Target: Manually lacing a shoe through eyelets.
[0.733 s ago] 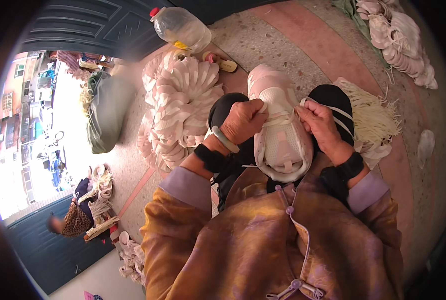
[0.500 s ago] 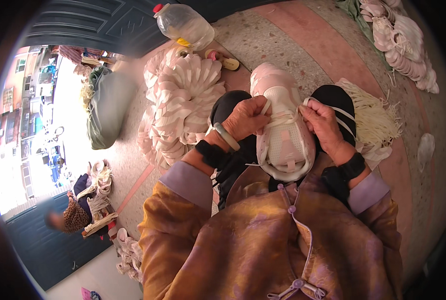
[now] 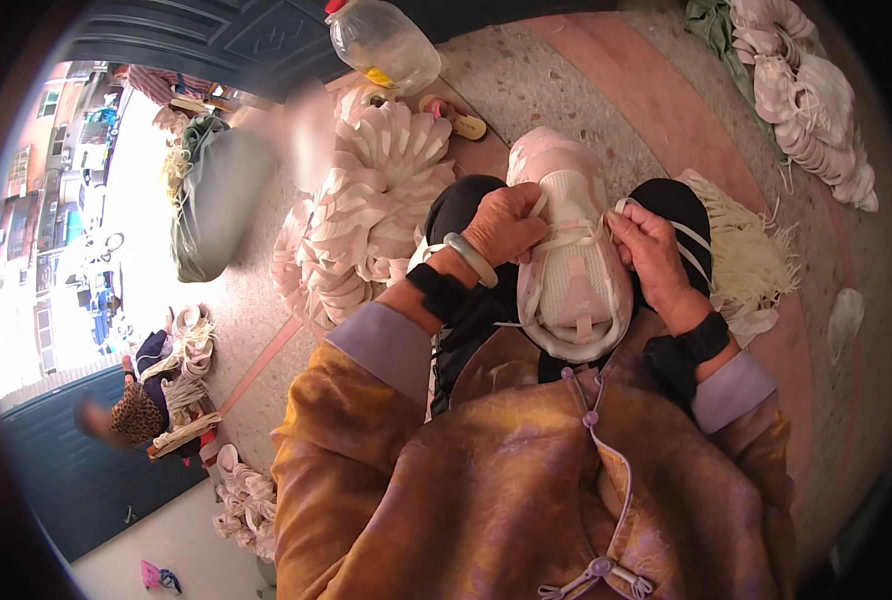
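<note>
A pink and white shoe upper (image 3: 570, 283) with mesh panels rests on my lap between my knees, its rounded toe pointing away from me. A pale shoelace (image 3: 578, 238) crosses over its eyelet area. On the left side my left hand (image 3: 507, 228) is closed, pinching a strand of the lace that sticks up by the thumb. My right hand (image 3: 649, 246) pinches another strand at the right edge of the upper, a small loop of lace showing above the fingers. The fingertips are partly hidden by the hands.
Stacked pink and white uppers (image 3: 391, 190) lie left of my knees. A bundle of pale laces (image 3: 751, 255) sits to the right, with more uppers (image 3: 801, 100) beyond. A clear plastic jug (image 3: 386, 45) and a sandal (image 3: 456, 118) are ahead. Another person (image 3: 141, 400) sits at far left.
My head view has shifted slightly, so the surroundings sit a little differently. Both hands keep their pinch on the lace, with hardly any movement over the upper.
</note>
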A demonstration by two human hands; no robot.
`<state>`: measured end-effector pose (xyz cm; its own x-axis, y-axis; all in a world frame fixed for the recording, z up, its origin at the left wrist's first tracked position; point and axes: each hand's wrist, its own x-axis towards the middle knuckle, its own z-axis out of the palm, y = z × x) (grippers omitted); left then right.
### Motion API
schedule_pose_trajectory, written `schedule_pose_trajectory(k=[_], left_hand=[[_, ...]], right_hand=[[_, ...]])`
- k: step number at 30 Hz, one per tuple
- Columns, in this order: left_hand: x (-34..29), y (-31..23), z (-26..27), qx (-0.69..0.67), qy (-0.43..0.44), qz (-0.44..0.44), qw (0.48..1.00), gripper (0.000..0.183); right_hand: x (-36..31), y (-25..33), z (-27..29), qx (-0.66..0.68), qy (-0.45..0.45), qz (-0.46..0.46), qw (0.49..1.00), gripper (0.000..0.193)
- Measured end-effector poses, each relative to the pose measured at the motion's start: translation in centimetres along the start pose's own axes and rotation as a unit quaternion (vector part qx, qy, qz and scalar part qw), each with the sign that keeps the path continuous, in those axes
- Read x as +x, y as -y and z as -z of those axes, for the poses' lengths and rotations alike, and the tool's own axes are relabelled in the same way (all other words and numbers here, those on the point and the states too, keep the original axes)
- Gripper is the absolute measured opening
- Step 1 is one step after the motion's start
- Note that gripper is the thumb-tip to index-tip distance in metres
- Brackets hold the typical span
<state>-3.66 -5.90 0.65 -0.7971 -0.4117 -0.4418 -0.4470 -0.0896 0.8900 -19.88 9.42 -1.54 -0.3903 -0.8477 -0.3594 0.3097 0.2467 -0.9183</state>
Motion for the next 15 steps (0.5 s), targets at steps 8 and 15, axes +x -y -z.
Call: schedule_pose_trajectory(k=[8, 15], left_hand=[[-3.4, -1.7, 2.2, -0.019, -0.039, 0.001, 0.999, 0.010], [-7.3, -1.9, 1.6, -0.075, 0.016, 0.097, 0.992, 0.011]], right_hand=[[-0.7, 0.6, 1.0, 0.064, 0.018, -0.034, 0.997, 0.015], [-1.8, 1.5, 1.6, 0.087, 0.033, -0.046, 0.995, 0.009]])
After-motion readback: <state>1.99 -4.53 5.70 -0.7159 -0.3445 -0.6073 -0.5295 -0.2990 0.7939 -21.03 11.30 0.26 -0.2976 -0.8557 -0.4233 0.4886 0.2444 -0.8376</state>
